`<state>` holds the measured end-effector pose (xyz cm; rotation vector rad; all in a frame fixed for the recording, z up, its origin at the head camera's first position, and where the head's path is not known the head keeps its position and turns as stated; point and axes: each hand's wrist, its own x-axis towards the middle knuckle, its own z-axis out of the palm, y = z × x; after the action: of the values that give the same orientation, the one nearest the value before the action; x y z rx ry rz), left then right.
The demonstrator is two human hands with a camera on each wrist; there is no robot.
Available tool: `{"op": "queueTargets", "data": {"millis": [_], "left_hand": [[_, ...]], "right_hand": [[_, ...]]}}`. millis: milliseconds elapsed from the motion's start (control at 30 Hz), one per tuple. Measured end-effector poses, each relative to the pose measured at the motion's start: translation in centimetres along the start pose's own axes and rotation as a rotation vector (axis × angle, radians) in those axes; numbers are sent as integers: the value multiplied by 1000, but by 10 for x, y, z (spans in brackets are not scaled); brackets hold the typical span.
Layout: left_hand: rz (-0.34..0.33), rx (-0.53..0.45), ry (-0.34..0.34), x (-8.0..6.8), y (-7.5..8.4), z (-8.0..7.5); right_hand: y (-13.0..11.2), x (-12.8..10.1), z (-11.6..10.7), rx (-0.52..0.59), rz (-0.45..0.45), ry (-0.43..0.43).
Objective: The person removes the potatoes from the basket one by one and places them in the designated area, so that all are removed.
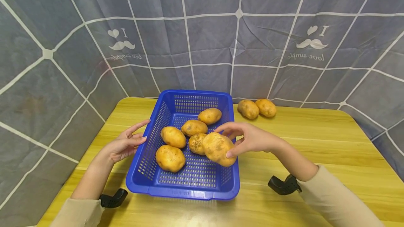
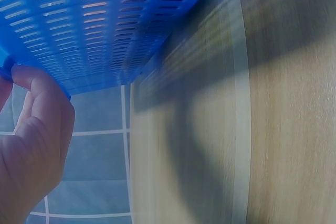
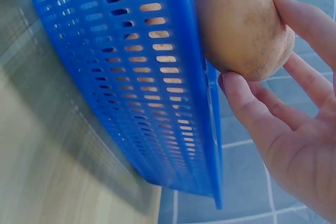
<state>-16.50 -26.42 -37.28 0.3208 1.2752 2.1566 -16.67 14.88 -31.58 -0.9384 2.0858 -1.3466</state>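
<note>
Right hand point(image 1: 252, 139) pinching a large potato point(image 1: 218, 148) between thumb and fingers, over the right rim of the blue basket point(image 1: 164, 185). Left hand point(image 1: 124, 144) resting against the basket's left rim, fingers relaxed, grip spread. Five potatoes point(image 1: 173, 136) inside the basket; two more point(image 1: 257, 108) behind it on the bench point(image 1: 331, 143).

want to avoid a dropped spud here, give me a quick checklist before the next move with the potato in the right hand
1. Right hand grips the big brown potato with thumb and fingers: ok.
2. Potato is over the blue slotted plastic basket, near its right wall: ok.
3. Left hand touches the basket's left rim: ok.
4. Free floor space near the five loose potatoes already inside: ok.
5. Two spare potatoes lie at the back of the yellow wooden table, away from its edge: ok.
6. Basket sits flat: cannot tell.
</note>
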Motion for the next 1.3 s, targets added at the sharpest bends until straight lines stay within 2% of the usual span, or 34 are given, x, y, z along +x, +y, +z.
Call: {"op": "queueTargets", "data": {"millis": [433,1300], "left_hand": [[-8,16,8,-1,-1,0],[-9,-11,-20,-1,1,1]], "right_hand": [[1,-11,-12,27,2,52],[3,-28,-32,-52,33,149]]}}
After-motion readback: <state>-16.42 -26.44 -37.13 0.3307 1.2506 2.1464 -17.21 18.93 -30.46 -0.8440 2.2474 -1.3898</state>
